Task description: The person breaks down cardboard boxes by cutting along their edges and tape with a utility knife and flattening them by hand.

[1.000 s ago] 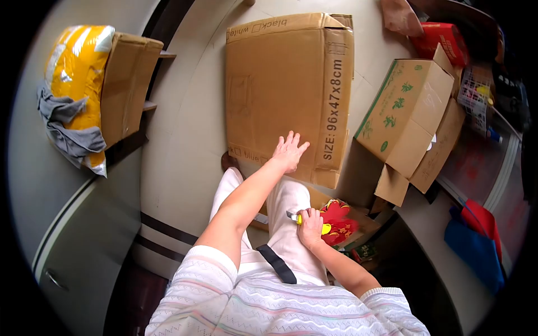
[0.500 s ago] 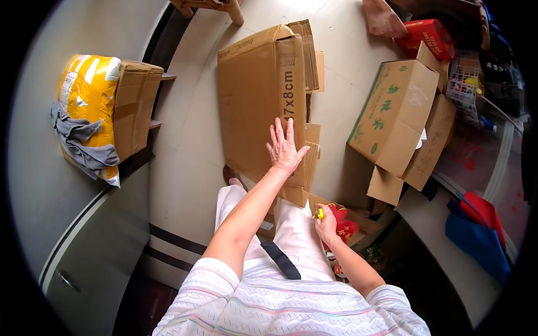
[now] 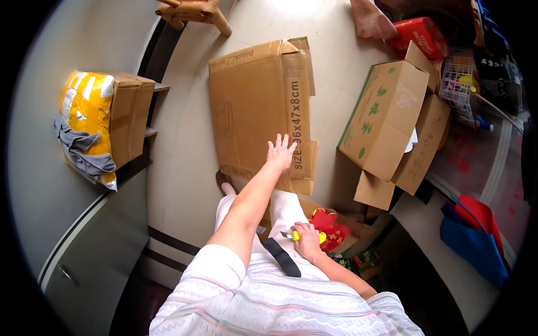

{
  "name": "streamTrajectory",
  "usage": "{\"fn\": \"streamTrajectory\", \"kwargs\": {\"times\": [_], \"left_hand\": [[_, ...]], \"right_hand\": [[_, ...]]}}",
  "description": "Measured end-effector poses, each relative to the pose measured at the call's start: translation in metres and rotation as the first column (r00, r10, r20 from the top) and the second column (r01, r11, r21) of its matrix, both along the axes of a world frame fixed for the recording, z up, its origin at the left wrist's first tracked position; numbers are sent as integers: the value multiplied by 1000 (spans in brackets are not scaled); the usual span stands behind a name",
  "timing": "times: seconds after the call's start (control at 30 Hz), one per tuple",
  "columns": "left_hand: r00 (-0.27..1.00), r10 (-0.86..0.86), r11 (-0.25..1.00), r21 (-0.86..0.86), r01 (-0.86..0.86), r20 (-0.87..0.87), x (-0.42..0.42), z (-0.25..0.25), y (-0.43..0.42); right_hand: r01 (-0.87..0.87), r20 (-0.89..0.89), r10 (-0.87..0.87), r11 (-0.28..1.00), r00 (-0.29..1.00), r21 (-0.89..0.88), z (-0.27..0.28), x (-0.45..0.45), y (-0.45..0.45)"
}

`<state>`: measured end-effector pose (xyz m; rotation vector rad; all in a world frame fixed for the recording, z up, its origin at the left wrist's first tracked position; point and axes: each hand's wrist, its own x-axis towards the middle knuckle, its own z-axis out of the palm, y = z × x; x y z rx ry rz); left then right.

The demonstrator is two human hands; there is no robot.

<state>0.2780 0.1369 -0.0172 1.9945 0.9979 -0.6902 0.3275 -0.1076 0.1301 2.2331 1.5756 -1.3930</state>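
Note:
A large flat cardboard box [image 3: 246, 117] lies in front of me, printed "SIZE: 96x47x8cm" along its right side, with flaps sticking out at that edge. My left hand [image 3: 281, 153] rests on its near right part, fingers spread and palm down. In my right hand [image 3: 307, 243], close to my thigh, is a yellow utility knife [image 3: 296, 236] with its blade end pointing left. The knife is apart from the cardboard. Just beyond the right hand is a red flower-shaped item [image 3: 330, 228] with gold trim, lying on other cardboard.
Open cardboard boxes [image 3: 386, 117] with green print stand at the right, near a white wire basket [image 3: 458, 84] and a red box [image 3: 417, 37]. A yellow-wrapped parcel [image 3: 89, 106] with a grey cloth [image 3: 84, 148] is at the left. A wooden stool [image 3: 204, 14] stands ahead.
The cardboard box has tipped flatter, showing more of its printed right side. My left hand has shifted slightly toward me. My right hand has drawn back and left with the knife, whose blade now shows.

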Motion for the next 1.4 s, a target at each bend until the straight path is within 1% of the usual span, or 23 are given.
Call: {"fn": "streamTrajectory", "kwargs": {"times": [0.03,0.07,0.13,0.17,0.23,0.3,0.33,0.43,0.57,0.6,0.73,0.77,0.87,0.93,0.97,1.03,1.07,1.17,1.23,1.3,1.37,1.4], "left_hand": [[1000,-5,1000,-7,5,-21,7,2,4],[999,-16,1000,-20,15,-39,13,5,6],[997,-31,998,-53,28,-73,20,14,10],[997,-13,997,-77,7,-75,24,16,11],[997,23,991,-133,-33,-80,31,14,9],[995,30,986,-164,-45,-93,35,15,12],[995,33,982,-183,-50,-97,37,18,14],[993,34,977,-205,-57,-115,42,27,18],[995,0,986,-165,-16,-100,56,41,22],[999,-12,991,-135,5,-52,58,49,22],[996,-84,988,-126,87,25,59,59,21],[997,-69,987,-145,73,33,56,62,20],[998,-41,978,-204,50,48,41,67,16],[996,-89,973,-212,90,13,27,60,12],[994,-111,971,-212,107,-5,19,56,13],[996,-90,973,-215,87,-6,4,54,15],[997,-76,973,-219,73,-6,-6,51,17],[998,-63,973,-222,62,1,-31,53,32],[998,-59,971,-232,61,15,-48,58,48],[998,-47,965,-255,54,34,-66,58,64],[996,-75,966,-246,82,37,-79,54,75],[995,-90,966,-241,97,37,-86,54,83]], "right_hand": [[29,-26,-29,1000,999,12,0,9,4],[82,-30,-83,996,996,-33,5,19,7],[181,-32,-183,983,983,-41,7,39,-3],[231,-35,-232,972,972,-42,7,50,-6],[241,-1,-241,970,971,-19,17,73,-12],[317,49,-313,944,948,-96,23,92,-23],[318,85,-311,943,947,-98,28,99,-25],[318,146,-293,925,945,-207,36,112,-30],[291,144,-262,924,954,-248,34,114,-34],[299,134,-273,924,953,-238,33,112,-33],[361,111,-344,909,932,-207,30,105,-27],[379,109,-363,903,925,-205,29,105,-25],[403,142,-380,890,914,-213,28,104,-19],[412,178,-377,874,909,-258,38,104,-4],[400,194,-359,883,913,-247,34,104,-5],[400,179,-367,895,913,-200,28,105,-8],[405,195,-368,890,909,-211,25,104,-7],[428,228,-379,872,897,-237,24,97,6],[410,268,-357,894,895,-178,29,89,21],[451,258,-403,876,878,-170,18,79,28],[475,288,-414,860,864,-189,25,70,40],[498,268,-445,849,854,-176,26,64,44]]}}
